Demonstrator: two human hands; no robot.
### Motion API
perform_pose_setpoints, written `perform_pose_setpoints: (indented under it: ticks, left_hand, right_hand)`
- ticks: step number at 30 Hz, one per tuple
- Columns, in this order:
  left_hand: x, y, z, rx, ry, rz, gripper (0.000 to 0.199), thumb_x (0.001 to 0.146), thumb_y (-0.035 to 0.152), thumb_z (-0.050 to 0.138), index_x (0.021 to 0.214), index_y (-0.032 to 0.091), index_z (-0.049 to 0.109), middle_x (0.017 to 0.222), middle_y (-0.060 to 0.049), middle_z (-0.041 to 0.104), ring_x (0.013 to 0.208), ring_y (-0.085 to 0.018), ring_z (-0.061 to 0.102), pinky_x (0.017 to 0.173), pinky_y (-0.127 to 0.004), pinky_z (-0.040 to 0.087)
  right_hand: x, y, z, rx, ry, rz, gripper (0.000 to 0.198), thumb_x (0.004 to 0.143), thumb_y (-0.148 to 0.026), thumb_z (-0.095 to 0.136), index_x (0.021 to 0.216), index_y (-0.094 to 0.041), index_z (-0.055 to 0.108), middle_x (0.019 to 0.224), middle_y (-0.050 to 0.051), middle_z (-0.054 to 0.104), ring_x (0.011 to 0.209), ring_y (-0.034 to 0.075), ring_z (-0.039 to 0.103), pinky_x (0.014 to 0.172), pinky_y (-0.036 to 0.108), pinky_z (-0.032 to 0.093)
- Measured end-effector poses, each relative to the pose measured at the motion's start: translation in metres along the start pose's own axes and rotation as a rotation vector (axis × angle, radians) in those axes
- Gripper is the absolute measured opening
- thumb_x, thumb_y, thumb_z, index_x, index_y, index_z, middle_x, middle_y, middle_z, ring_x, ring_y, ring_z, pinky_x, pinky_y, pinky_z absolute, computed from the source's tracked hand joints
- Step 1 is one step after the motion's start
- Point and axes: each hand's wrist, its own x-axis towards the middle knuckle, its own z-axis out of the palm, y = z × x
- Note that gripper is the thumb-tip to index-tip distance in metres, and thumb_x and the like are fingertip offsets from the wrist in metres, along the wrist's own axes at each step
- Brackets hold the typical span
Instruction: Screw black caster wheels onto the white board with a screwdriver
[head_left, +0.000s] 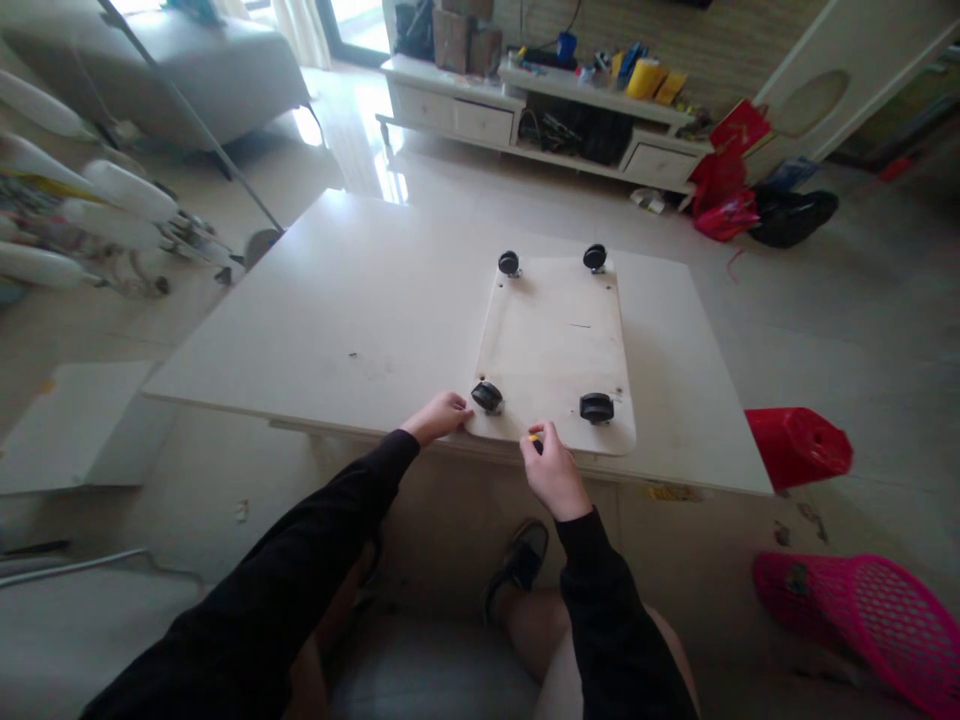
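A white rectangular board [551,335] lies flat on the white table, with several black caster wheels near its corners facing up. My left hand [441,416] is at the board's near left corner, its fingers closed on the edge beside one caster wheel [487,397]. Just over the near edge, my right hand [553,468] is closed around a small black-and-yellow tool [535,442]; most of it is hidden by the fingers. To the right of that hand stands another caster wheel [597,408]. Two more, the far left [508,263] and far right [595,258] casters, sit at the far end.
The white table [405,290] extends left of the board, with a small dark piece [352,355] on it. A red stool [799,445] and a pink mesh basket [892,620] stand on the right. A low cabinet [480,120] holding boxes is along the far wall.
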Motion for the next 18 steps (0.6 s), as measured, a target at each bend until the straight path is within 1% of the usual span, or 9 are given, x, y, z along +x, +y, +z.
perform_pose_setpoints:
  ticks: [2, 5, 12, 15, 18]
  left_hand:
    - [0.002, -0.002, -0.002, 0.067, -0.003, 0.008, 0.024, 0.081, 0.023, 0.074, 0.061, 0.016, 0.061, 0.054, 0.003, 0.050, 0.056, -0.012, 0.043, 0.058, -0.026, 0.031]
    - [0.003, -0.002, -0.002, 0.125, 0.008, 0.018, 0.023, 0.082, 0.024, 0.069, 0.061, 0.017, 0.061, 0.055, 0.003, 0.050, 0.057, -0.013, 0.040, 0.059, -0.028, 0.028]
    - [-0.001, -0.002, -0.007, 0.144, 0.032, 0.001, 0.019, 0.080, 0.027, 0.070, 0.066, 0.016, 0.064, 0.059, 0.002, 0.054, 0.061, -0.014, 0.045, 0.061, -0.028, 0.031]
    - [-0.004, -0.005, -0.012, 0.113, 0.038, -0.007, 0.020, 0.081, 0.028, 0.070, 0.066, 0.016, 0.064, 0.061, 0.001, 0.056, 0.062, -0.014, 0.048, 0.062, -0.027, 0.034]
    - [-0.010, -0.009, -0.018, 0.080, 0.062, -0.018, 0.021, 0.080, 0.028, 0.073, 0.065, 0.017, 0.063, 0.060, 0.002, 0.055, 0.061, -0.014, 0.048, 0.061, -0.027, 0.034]
  right_hand:
    - [0.003, 0.001, 0.001, 0.022, 0.004, 0.015, 0.025, 0.095, -0.042, 0.046, 0.113, -0.026, 0.055, 0.087, 0.004, 0.068, 0.082, 0.025, 0.067, 0.080, 0.034, 0.048]
    - [0.007, 0.003, 0.002, 0.051, 0.017, 0.030, 0.025, 0.095, -0.043, 0.046, 0.111, -0.026, 0.054, 0.088, 0.004, 0.069, 0.077, 0.023, 0.067, 0.074, 0.032, 0.049]
    - [0.012, 0.000, 0.005, 0.095, 0.069, 0.026, 0.026, 0.094, -0.046, 0.047, 0.108, -0.026, 0.056, 0.090, 0.004, 0.072, 0.070, 0.021, 0.066, 0.067, 0.030, 0.047]
    - [0.013, -0.004, 0.006, 0.094, 0.084, -0.006, 0.026, 0.094, -0.044, 0.047, 0.109, -0.026, 0.057, 0.089, 0.004, 0.073, 0.068, 0.020, 0.065, 0.068, 0.030, 0.047]
    - [0.014, -0.010, 0.008, 0.085, 0.083, -0.051, 0.026, 0.095, -0.044, 0.048, 0.108, -0.025, 0.059, 0.086, 0.003, 0.073, 0.068, 0.020, 0.065, 0.071, 0.031, 0.046]
